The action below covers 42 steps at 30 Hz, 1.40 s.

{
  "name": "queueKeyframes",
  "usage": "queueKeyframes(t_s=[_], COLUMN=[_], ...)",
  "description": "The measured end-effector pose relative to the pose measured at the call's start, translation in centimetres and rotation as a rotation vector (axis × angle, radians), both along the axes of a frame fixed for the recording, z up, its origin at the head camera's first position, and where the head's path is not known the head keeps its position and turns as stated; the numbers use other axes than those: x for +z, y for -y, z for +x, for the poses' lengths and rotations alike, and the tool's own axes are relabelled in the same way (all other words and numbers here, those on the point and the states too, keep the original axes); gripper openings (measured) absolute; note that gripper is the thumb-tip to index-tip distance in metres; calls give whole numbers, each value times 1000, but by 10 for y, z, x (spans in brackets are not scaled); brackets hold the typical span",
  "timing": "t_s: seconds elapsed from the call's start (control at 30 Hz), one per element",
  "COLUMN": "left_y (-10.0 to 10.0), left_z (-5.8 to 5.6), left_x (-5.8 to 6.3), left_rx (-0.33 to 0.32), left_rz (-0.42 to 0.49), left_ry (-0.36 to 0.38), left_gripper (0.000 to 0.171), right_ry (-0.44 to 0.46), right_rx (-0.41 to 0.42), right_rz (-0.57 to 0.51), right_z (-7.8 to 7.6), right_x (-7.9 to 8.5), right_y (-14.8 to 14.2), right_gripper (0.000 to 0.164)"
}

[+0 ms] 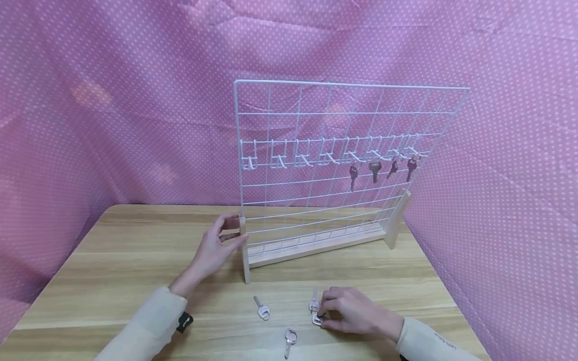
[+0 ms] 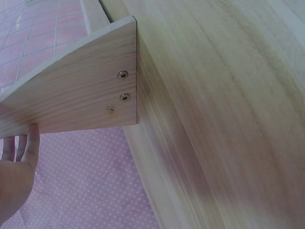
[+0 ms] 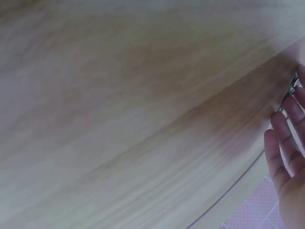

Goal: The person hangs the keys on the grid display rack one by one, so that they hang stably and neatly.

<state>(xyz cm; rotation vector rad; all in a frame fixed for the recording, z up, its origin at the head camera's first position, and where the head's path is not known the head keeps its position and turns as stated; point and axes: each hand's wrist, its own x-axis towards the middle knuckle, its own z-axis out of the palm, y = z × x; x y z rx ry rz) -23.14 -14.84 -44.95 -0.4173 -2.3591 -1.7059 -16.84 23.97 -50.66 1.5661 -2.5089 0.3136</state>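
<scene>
The wire rack (image 1: 316,248) holds four hanging keys (image 1: 375,169) (all toward its right).

there are four hanging keys (image 1: 353,172) and four lying keys (image 1: 264,312), eight white hooks (image 1: 250,163), one wire rack (image 1: 352,84) with two wooden side panels (image 1: 396,220), one table (image 1: 135,250), one left hand (image 1: 214,249) and one right hand (image 1: 347,311).

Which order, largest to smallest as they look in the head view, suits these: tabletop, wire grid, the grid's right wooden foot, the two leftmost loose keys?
1. Tabletop
2. Wire grid
3. Right wooden foot
4. Upper key and lower key: too alike to rank
</scene>
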Motion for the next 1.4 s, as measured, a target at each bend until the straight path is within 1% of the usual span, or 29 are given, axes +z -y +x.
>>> queueKeyframes(t_s=[0.13, 0.3, 0.43, 0.53, 0.63, 0.77, 0.83, 0.93, 1.1, 1.2, 1.23, 1.33, 1.4], left_y=[0, 0, 0, 0, 0, 0, 1, 1, 1, 1, 0, 0, 1], left_z=[0, 0, 0, 0, 0, 0, 0, -1, -1, -1, -1, -1, -1], left_x=[1, 1, 1, 1, 2, 1, 1, 1, 1, 1, 1, 0, 0], left_rx=[2, 2, 3, 4, 7, 10, 9, 8, 4, 2, 1, 0, -1], left_rz=[-6, -8, -8, -13, -15, -19, -23, -23, -22, -23, -21, -21, -18], left_ry=[-2, -4, 0, 3, 5, 7, 6, 8, 8, 2, 3, 1, 3], left_gripper=[59, 60, 59, 59, 59, 59, 59, 59, 60, 60, 60, 60, 60], right_ry=[-11, -38, -39, -9, 43, 105, 128, 156, 177, 242, 249, 230, 171], right_rx=[19, 39, 45, 54, 50, 9, -12, -19, 11, 5, 3, -11, -12], right_rz=[-2, -11, -33, -75, -135, -213, -252, -312, -416, -469, -483, -510, -526], right_z=[-1, -2, -1, 0, 2, 2, 2, 1, -5, -10, -12, -19, -22], right_x=[0, -1, 0, 3, 8, 18, 24, 36, 63, 80, 85, 103, 115], right_y=[1, 3, 3, 2, -1, -5, -6, -7, -8, -9, -9, -7, -4], right_gripper=[16, 6, 4, 7, 7, 3, 3, 6, 14, 13, 12, 11, 15])
